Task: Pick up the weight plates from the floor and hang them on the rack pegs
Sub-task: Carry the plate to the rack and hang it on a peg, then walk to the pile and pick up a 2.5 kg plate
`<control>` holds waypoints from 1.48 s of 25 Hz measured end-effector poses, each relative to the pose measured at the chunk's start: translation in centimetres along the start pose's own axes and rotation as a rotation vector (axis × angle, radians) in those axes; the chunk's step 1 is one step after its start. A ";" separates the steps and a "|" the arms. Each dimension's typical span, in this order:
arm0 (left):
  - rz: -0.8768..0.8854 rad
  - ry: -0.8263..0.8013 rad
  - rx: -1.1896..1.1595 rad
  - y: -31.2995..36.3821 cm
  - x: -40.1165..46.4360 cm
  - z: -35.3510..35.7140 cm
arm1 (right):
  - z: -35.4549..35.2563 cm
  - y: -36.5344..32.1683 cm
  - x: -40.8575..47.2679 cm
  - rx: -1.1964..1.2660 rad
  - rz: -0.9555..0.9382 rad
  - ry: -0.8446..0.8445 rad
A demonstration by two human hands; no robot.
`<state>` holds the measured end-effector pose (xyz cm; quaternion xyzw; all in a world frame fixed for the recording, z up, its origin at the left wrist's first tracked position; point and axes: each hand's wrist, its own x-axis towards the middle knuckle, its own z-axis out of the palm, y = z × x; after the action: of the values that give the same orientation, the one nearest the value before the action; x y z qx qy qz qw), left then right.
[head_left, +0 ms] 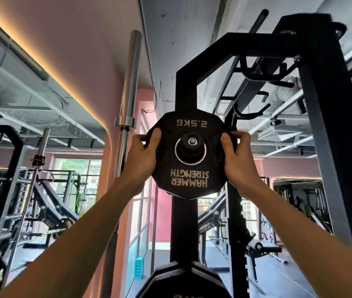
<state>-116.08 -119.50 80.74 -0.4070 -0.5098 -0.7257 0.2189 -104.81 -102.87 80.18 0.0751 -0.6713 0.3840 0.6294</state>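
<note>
The tall black steel rack upright [184,87] fills the centre of the frame, and its lower run is hidden behind plates; its base is cut off at the bottom edge. To the right, a broader black rack post [329,147] rises out of the top of the frame. A chrome barbell [127,100] stands upright left of centre against the pink wall [97,50], its lower end lost behind the left forearm. Beyond, in the lower left, gym machines blur into a dark tangle that is hard to make out, and windows glow behind them; a grey floor [278,274] shows at lower right.

At bottom centre a large black plate [183,280] is cut off by the frame edge.

The small black twelve-sided 2.5 kg weight plate [189,154], lettered upside down, sits at the centre with the black rack peg [191,145] through its hole. The left hand [143,154] grips its left edge, thumb over the face; the right hand [236,157] grips the right edge the same way, fingers hidden behind.
</note>
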 end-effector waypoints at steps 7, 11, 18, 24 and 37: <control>0.046 0.028 0.005 -1.9 0.8 0.5 | 0.5 1.5 0.3 -0.025 -0.022 -0.014; 0.022 0.012 0.010 -1.9 0.5 0.5 | 0.5 1.7 0.2 -0.022 0.023 -0.036; -0.153 -0.101 0.117 -1.6 -4.7 -1.2 | -1.7 0.1 -4.3 0.030 0.368 -0.213; -0.397 -0.220 0.322 -4.7 -16.6 -4.8 | -5.9 -0.1 -14.8 -0.066 0.559 -0.326; -0.844 -0.560 0.653 -8.7 -50.9 -14.4 | -14.8 -0.6 -49.6 -0.553 0.956 -0.588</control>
<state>-98.53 -134.30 32.27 -0.2568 -0.8620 -0.4211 -0.1172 -83.07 -113.26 34.36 -0.2966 -0.8504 0.3987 0.1730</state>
